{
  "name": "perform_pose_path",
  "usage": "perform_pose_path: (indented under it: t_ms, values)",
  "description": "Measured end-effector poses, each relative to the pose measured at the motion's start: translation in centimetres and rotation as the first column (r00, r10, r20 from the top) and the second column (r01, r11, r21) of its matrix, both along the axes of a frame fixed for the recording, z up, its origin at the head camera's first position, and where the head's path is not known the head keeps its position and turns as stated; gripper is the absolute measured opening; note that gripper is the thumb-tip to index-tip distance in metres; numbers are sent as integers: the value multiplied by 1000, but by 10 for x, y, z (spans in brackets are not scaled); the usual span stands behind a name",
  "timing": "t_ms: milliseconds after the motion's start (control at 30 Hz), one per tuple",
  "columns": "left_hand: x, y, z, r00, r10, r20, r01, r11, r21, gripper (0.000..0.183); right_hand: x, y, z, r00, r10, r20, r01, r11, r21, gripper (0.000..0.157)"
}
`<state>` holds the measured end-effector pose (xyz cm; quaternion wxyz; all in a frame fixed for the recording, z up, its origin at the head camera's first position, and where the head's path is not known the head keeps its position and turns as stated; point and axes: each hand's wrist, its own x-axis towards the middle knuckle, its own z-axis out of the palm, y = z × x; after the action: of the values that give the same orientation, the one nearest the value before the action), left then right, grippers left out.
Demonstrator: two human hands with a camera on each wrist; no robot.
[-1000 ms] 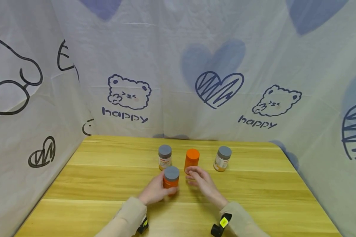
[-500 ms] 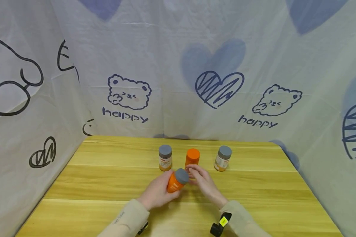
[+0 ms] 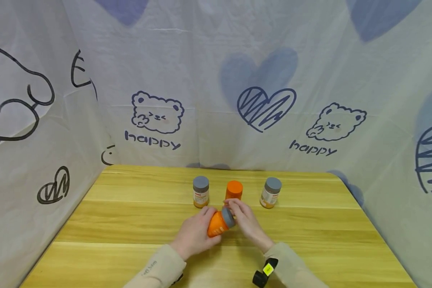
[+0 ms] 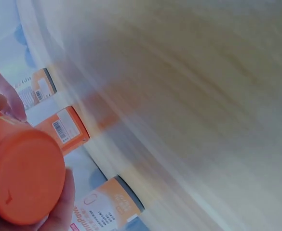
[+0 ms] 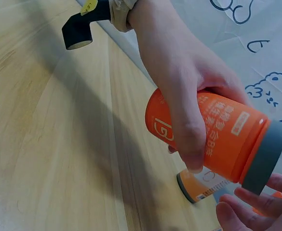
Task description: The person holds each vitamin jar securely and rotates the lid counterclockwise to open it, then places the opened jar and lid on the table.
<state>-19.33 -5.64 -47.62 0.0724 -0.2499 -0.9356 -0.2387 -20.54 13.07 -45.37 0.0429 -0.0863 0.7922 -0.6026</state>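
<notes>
My left hand (image 3: 194, 236) grips an orange pill bottle (image 3: 217, 225) with a grey lid around its body, above the table. The bottle tips to the right, lid toward my right hand (image 3: 248, 224). In the right wrist view the grey lid (image 5: 266, 156) is right at the fingertips (image 5: 249, 197) of the right hand, which are loosely bent and not wrapped around it. The left wrist view looks onto the round orange base (image 4: 27, 178). Just beyond the right fingers stands an all-orange bottle (image 3: 234, 189), its lower part hidden by them.
Two grey-lidded bottles with pale labels stand upright at the back, one left (image 3: 201, 193) and one right (image 3: 270, 193) of the all-orange bottle. The wooden table (image 3: 129, 200) ends at a printed cloth backdrop (image 3: 209, 80). Wrist cameras sit at both cuffs.
The left hand has tilted the held bottle from upright to leaning right and moved it slightly rightward, bringing its lid to the right fingertips. The right hand has barely moved.
</notes>
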Motion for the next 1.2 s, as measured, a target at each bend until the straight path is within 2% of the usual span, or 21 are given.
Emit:
perform_pose_path:
  t_ms: [200, 400, 667, 1200]
  values:
    - [1, 4, -2, 995, 38, -94, -43, 998, -42, 57, 1, -2, 0, 999, -17, -48, 21, 997, 74, 39]
    - [4, 7, 0, 982, 69, -174, -85, 993, -86, 64, 2, -4, 0, 998, -31, -54, 37, 993, 113, 38]
    - [5, 11, 1, 951, 85, -298, -126, 985, -121, 63, 0, -7, -2, 998, -30, -59, 39, 988, 148, 37]
    - [5, 14, -1, 915, 109, -388, -182, 971, -156, 66, -1, -9, -5, 999, -38, 7, 36, 979, 201, 44]
